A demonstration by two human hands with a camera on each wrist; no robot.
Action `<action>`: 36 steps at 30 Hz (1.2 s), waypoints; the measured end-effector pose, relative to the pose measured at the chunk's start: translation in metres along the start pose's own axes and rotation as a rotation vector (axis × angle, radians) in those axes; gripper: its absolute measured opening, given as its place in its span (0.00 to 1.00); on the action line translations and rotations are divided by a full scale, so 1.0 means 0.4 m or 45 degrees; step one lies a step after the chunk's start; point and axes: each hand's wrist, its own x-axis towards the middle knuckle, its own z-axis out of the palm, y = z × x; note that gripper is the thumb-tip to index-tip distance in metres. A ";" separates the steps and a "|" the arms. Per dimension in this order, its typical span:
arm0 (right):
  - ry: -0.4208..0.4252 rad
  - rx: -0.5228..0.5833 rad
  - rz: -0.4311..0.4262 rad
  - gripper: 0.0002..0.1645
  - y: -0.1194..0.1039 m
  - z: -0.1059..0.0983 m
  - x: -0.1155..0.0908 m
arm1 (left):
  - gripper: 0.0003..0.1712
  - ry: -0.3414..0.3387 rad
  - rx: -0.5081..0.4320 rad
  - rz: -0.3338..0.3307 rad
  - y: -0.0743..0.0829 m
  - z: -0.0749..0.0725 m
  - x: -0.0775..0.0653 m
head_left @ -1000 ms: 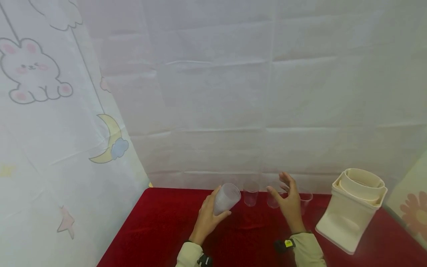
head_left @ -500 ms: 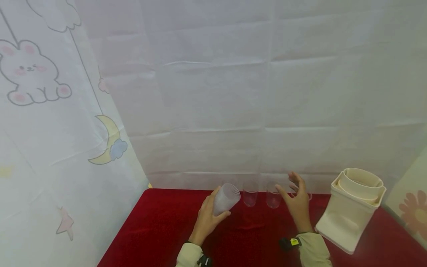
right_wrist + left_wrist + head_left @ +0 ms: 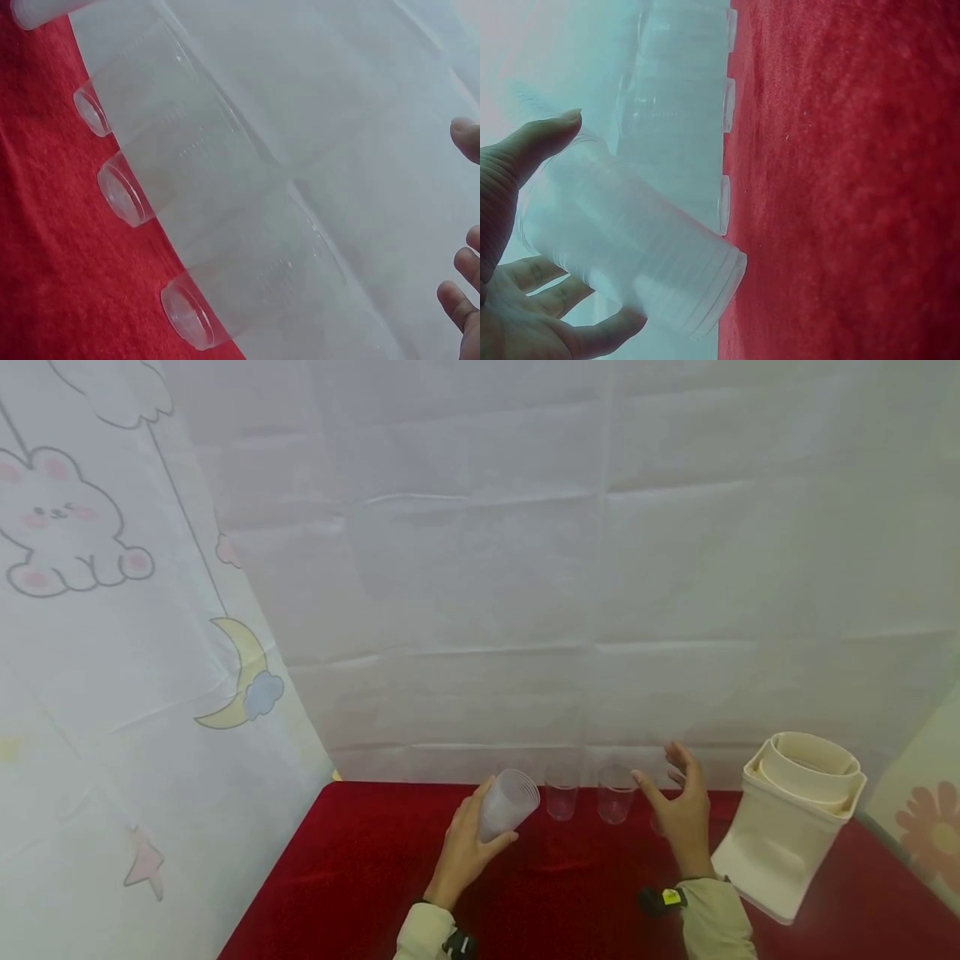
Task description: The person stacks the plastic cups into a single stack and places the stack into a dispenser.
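Observation:
My left hand (image 3: 467, 847) grips a tilted stack of nested clear plastic cups (image 3: 641, 240), thumb on one side and fingers on the other, with the rims facing up and right in the head view. Two single clear cups, one at the middle (image 3: 562, 797) and one beside it (image 3: 615, 802), stand upright on the red cloth. A third cup (image 3: 191, 311) is mostly hidden behind my right hand (image 3: 684, 814) in the head view. That hand holds nothing; its thumb and fingers are spread apart near this third cup.
A cream plastic container (image 3: 780, 852) with a round inner piece stands at the right. Red cloth (image 3: 360, 860) covers the table. Behind it hangs a creased pale sheet (image 3: 465, 593), close to the row of cups; a patterned sheet (image 3: 112, 693) borders the left side.
My right hand has moved right, from in front of the second cup to in front of the third, leaving the second in plain sight. The left hand keeps its stack in place.

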 end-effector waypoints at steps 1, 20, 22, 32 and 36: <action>0.003 -0.009 0.004 0.45 0.013 -0.001 0.004 | 0.50 0.003 0.000 0.003 0.000 0.000 0.000; 0.044 -0.072 -0.060 0.46 0.096 -0.012 0.020 | 0.51 0.008 -0.006 -0.034 -0.003 -0.007 -0.003; 0.053 -0.076 -0.065 0.46 0.098 -0.014 0.022 | 0.51 0.003 -0.008 -0.040 -0.004 -0.006 -0.002; 0.094 -0.102 0.008 0.45 0.119 -0.029 0.024 | 0.51 -0.012 -0.036 -0.057 -0.002 -0.004 0.000; 0.105 -0.109 0.031 0.45 0.121 -0.035 0.023 | 0.51 -0.008 -0.027 -0.042 0.000 -0.004 0.002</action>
